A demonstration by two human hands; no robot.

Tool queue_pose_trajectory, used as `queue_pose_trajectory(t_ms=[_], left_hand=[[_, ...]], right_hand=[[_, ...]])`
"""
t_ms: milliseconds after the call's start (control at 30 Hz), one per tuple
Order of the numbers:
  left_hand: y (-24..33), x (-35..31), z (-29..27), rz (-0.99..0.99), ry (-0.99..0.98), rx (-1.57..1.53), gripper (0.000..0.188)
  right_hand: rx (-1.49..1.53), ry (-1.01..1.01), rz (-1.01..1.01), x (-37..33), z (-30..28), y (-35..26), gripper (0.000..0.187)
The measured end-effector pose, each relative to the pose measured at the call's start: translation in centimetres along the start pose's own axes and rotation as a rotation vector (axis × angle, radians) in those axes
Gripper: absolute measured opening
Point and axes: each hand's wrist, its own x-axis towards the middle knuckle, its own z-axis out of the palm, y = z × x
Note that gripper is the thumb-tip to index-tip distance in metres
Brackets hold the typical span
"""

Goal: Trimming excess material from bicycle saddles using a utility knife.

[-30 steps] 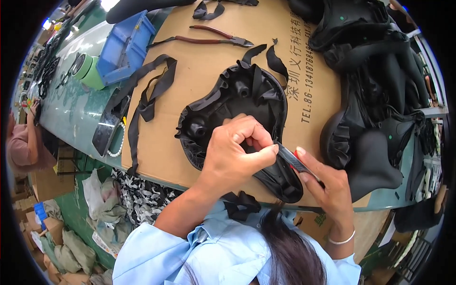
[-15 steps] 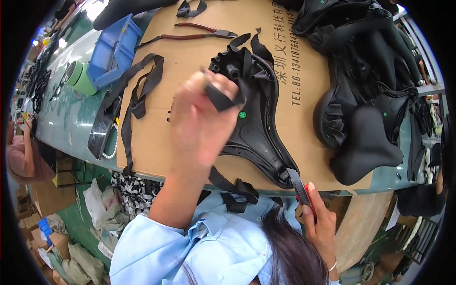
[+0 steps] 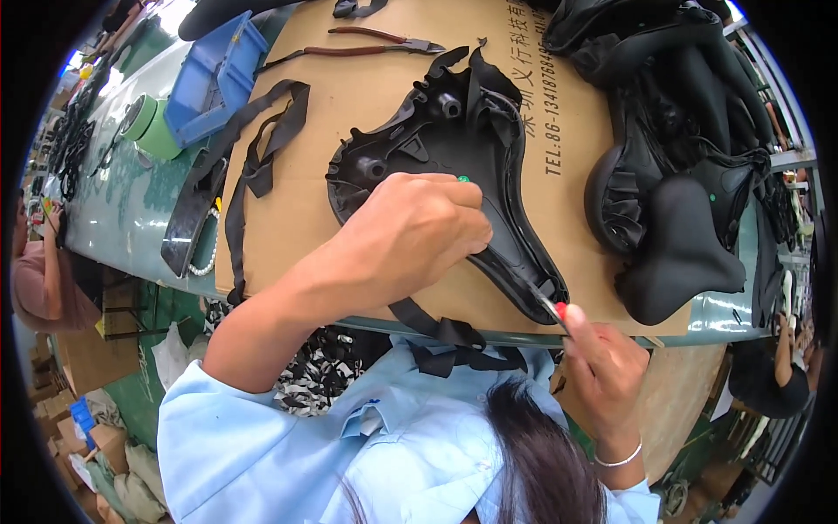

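Brought in from the left of the black saddle shell (image 3: 484, 144), where a black strip was held up half a second ago, the left hand (image 3: 428, 223) is now placed over the shell's middle. Its fingers are curled closed; whether anything is pinched cannot be told. By the right hand (image 3: 607, 362) a red-handled knife (image 3: 552, 310) is gripped, its blade at the shell's narrow end. For a clean cut, the shell is best steadied and the blade kept short and turned away from the left fingers. Leftmost, bare cardboard (image 3: 288, 253) is left between a loose strip (image 3: 259, 181) and the shell; the narrow end is set close to the table's front edge; rightward, room is limited by piled saddle parts (image 3: 676, 253).
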Motion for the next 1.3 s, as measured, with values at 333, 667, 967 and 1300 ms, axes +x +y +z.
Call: queue_pose_trajectory(t_ms=[333, 667, 967, 1300], left_hand=[[-0.5, 0.5, 0.4, -0.041, 0.066, -0.037, 0.011], [2.3, 1.2, 0.7, -0.167, 0.275, 0.049, 0.012], [-0.8, 4.7, 0.9, -0.41, -0.027, -0.353, 0.013], [-2.4, 4.6, 0.1, -0.592, 0.005, -1.035, 0.011]], right_hand=[[-0.433, -0.315, -0.153, 4.4, -2.6, -1.1, 0.063], [0.288, -0.009, 0.313, 3.0, -4.3, 1.2, 0.054], [1.136, -0.173, 0.922, 4.0, 0.4, -2.5, 0.056], [1.187, -0.477, 0.961, 5.7, 0.8, -6.9, 0.058]])
